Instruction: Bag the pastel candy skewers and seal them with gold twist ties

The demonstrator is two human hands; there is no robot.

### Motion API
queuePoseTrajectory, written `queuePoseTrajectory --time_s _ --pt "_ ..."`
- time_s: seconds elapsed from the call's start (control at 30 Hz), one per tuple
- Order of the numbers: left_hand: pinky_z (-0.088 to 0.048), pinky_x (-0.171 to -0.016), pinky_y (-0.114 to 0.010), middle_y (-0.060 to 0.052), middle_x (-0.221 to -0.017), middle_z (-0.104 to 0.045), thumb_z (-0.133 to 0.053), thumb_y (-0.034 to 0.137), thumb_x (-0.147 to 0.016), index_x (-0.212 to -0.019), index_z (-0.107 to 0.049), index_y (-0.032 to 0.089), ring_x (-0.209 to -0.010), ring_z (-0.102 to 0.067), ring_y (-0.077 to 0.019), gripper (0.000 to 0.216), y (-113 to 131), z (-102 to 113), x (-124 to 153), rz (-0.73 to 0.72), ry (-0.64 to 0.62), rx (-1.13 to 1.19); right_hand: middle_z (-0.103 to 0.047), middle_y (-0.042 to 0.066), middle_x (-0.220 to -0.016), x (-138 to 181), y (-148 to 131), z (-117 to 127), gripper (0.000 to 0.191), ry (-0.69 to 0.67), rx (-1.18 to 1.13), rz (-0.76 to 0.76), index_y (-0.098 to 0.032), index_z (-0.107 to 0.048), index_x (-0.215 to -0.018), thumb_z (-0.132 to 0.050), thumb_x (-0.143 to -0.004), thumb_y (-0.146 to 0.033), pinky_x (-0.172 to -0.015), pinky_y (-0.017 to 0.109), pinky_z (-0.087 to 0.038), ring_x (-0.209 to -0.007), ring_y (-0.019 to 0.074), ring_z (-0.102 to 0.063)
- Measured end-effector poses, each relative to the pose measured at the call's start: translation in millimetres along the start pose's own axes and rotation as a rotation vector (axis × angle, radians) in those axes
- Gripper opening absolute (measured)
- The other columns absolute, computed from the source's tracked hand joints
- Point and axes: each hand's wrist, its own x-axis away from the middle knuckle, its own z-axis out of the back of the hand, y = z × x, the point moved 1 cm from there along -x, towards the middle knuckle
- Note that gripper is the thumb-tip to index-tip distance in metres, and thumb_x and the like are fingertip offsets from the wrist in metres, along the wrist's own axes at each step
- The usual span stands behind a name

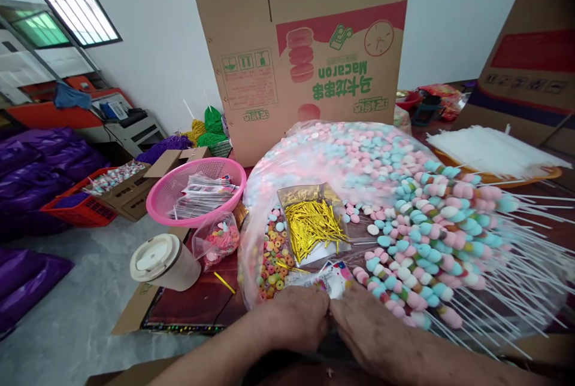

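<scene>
At the near edge of the table, my left hand and my right hand meet, fingers closed on a small printed plastic bag. The bag's printed end shows past my knuckles; my fingertips are mostly hidden. Just beyond lies an open clear packet of gold twist ties. Left of it are ring-shaped candies in several colours. To the right of my right hand, many candy skewers in pink, blue and white are piled with their white sticks pointing right.
Behind is a large plastic bag of pastel candies, backed by a cardboard box. A pink basket of printed bags and a lidded cup stand left. White sticks fill an orange tray at right.
</scene>
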Motion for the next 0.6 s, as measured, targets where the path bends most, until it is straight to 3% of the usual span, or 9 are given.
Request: queuePoseTrajectory --time_s 0.03,0.1,0.17,0.27,0.37,0.5,0.6 --pt "-0.045 -0.057 -0.031 -0.007 -0.060 -0.061 -0.055 0.019 -0.069 -0.067 -0.061 0.020 -0.055 -0.056 -0.0205 0.007 -2 -2 4 -0.041 0.096 -0.170 -0.059 0.003 -0.054 -2 -1 -2 0.020 -0.026 -0.068 -0.051 -0.019 -0.053 -0.063 -0.039 -0.073 -0.008 -0.068 0.033 -0.048 -0.062 0.0188 -0.060" --pt "-0.045 -0.066 -0.036 -0.012 -0.072 -0.064 -0.053 0.017 -0.072 -0.080 -0.063 0.017 -0.068 -0.058 -0.0246 0.013 -6 -5 13 -0.094 0.161 -0.351 -0.046 -0.004 -0.038 -7 -1 0 0.027 -0.115 -0.143 -0.072 -0.019 -0.049 -0.055 -0.033 -0.075 -0.008 -0.050 0.024 -0.045 -0.042 0.0132 -0.054" --pt "-0.044 -0.072 -0.038 -0.014 -0.080 -0.065 -0.050 0.018 -0.077 -0.092 -0.065 0.018 -0.074 -0.058 -0.0253 0.020 -10 -3 23 -0.123 0.206 -0.310 -0.038 -0.007 -0.032 -17 2 11 0.033 -0.195 -0.211 -0.063 -0.018 -0.048 -0.051 -0.030 -0.077 -0.010 -0.043 0.020 -0.040 -0.032 0.0104 -0.046" --pt "-0.042 -0.076 -0.034 -0.012 -0.084 -0.066 -0.054 0.021 -0.079 -0.093 -0.068 0.021 -0.079 -0.057 -0.0233 0.020 -17 6 31 -0.042 0.470 0.073 -0.051 -0.004 -0.043 -41 18 40 0.037 -0.082 -0.107 -0.085 -0.016 -0.057 -0.058 -0.031 -0.086 -0.020 -0.046 0.020 -0.039 -0.040 0.0097 -0.049" --pt "-0.041 -0.062 -0.025 -0.006 -0.066 -0.062 -0.066 0.024 -0.070 -0.070 -0.070 0.018 -0.066 -0.055 -0.0185 0.007 -27 9 26 0.206 0.712 0.583 -0.061 0.002 -0.065 -69 41 58 0.026 0.144 0.107 -0.189 -0.016 -0.059 -0.064 -0.042 -0.083 -0.022 -0.058 0.023 -0.040 -0.062 0.0130 -0.055" --pt "-0.029 -0.040 -0.021 0.002 -0.047 -0.051 -0.071 0.029 -0.063 -0.054 -0.063 0.016 -0.039 -0.042 -0.0098 0.018 -34 3 13 0.494 0.732 1.044 -0.059 0.008 -0.074 -94 63 50 0.018 0.234 0.221 -0.254 -0.015 -0.056 -0.060 -0.048 -0.073 -0.006 -0.066 0.026 -0.037 -0.075 0.0174 -0.053" --pt "-0.024 -0.036 -0.019 0.003 -0.045 -0.049 -0.066 0.031 -0.066 -0.055 -0.060 0.015 -0.033 -0.038 -0.0071 0.021 -31 5 9 0.550 0.676 1.159 -0.056 0.007 -0.071 -93 67 50 0.020 0.274 0.237 -0.275 -0.016 -0.053 -0.060 -0.045 -0.076 -0.007 -0.062 0.026 -0.035 -0.070 0.0166 -0.051"
